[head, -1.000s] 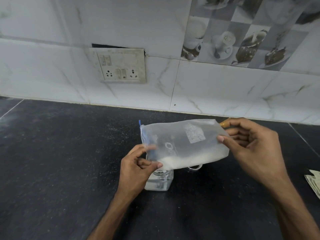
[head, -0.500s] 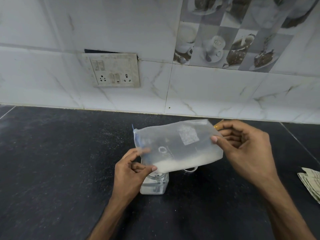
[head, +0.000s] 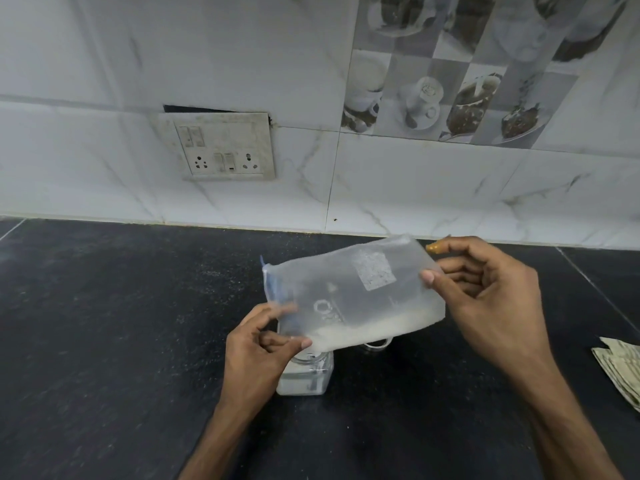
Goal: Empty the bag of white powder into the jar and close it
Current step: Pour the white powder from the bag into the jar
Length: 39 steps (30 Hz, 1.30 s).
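A clear zip bag [head: 353, 292] with white powder settled along its lower edge is held sideways over the counter, its blue-edged mouth pointing left. My left hand [head: 258, 355] pinches the bag's lower left corner by the mouth. My right hand [head: 485, 299] grips the bag's right end. Directly under the left corner stands a small clear square jar [head: 306, 377] with some white powder in its bottom; its mouth is partly hidden by my left hand and the bag. A clear round lid [head: 377, 344] peeks out on the counter behind the bag.
The black stone counter [head: 104, 341] meets a white tiled wall with a switch and socket plate [head: 225, 147]. Folded paper [head: 623, 372] lies at the right edge. A small orange object [head: 434, 248] shows behind my right fingers.
The bag has tilted a little, its right end rising and its left corner dipping toward the jar. Both hands keep their grip. The camera view has shifted slightly.
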### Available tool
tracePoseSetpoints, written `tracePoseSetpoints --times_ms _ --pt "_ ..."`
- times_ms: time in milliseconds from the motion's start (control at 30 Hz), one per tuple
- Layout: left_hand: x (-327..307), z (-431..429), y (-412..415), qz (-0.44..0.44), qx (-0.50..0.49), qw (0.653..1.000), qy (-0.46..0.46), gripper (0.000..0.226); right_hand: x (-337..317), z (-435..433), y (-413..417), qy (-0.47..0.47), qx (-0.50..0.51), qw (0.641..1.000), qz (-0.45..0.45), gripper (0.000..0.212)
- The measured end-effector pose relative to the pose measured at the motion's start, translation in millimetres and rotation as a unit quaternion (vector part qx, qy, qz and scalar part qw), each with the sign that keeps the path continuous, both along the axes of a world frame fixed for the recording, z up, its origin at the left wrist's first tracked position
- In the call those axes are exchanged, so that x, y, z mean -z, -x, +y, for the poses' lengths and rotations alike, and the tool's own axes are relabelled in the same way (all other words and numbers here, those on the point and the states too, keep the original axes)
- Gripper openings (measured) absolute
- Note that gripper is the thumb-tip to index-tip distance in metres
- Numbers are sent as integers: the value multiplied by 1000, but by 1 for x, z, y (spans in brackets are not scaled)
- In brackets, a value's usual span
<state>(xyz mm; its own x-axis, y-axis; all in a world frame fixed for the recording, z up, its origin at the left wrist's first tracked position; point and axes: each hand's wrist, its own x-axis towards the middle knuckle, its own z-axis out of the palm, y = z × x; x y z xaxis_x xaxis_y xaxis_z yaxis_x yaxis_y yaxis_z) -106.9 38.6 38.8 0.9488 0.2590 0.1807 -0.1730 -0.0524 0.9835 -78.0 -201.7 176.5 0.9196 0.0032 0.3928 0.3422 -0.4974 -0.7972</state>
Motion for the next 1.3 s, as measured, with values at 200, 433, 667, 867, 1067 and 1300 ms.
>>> tracePoseSetpoints --times_ms 200,433,667,867,1067,1300 --pt "-2 -1 1 -1 4 1000 10 54 0 1 0 1 -6 1000 -3 35" --pt "-4 -1 1 -6 -9 1000 8 59 -2 2 -1 -13 -6 1000 -9 35" --pt "-4 0 2 -5 -9 1000 1 59 -2 3 -2 -8 -6 1000 -8 34" --pt "0 2 3 -4 -13 1000 3 57 -2 5 0 -11 -8 1000 -16 34" --pt "1 1 4 -3 -8 1000 6 55 0 6 0 -7 -6 1000 -20 31" --pt "1 3 4 -9 -5 1000 18 55 1 9 1 -6 -10 1000 -29 34"
